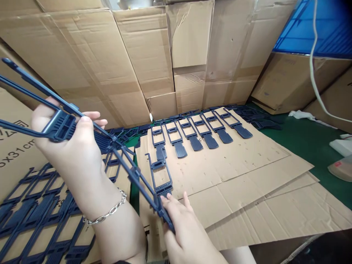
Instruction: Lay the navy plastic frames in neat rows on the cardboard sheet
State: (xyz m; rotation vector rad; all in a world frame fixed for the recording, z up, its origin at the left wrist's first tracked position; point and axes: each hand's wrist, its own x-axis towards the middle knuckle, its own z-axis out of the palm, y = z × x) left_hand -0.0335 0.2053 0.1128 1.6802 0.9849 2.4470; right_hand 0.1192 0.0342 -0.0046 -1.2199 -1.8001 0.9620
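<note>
Raised at the left, my left hand (79,146) is closed around several dark blue plastic frames (62,124), whose long thin arms stick out to the upper left. My right hand (183,227) grips the lower end of another dark blue plastic frame (134,174), which slants up toward the left hand. Its far end overlaps the pieces held there; I cannot tell whether they touch. Just beyond the right fingertips, a similar frame (162,187) lies on the cardboard sheet (220,165). A row of like frames (210,141) with ribbed tabs lies along the sheet's far side.
More dark blue frames (35,209) lie on cardboard at the lower left. Tall cardboard boxes (93,66) form a wall behind the green tabletop (297,135). A white cable (315,73) hangs at the right, near a blue bin (324,33). Loose frames (261,119) are heaped behind the sheet.
</note>
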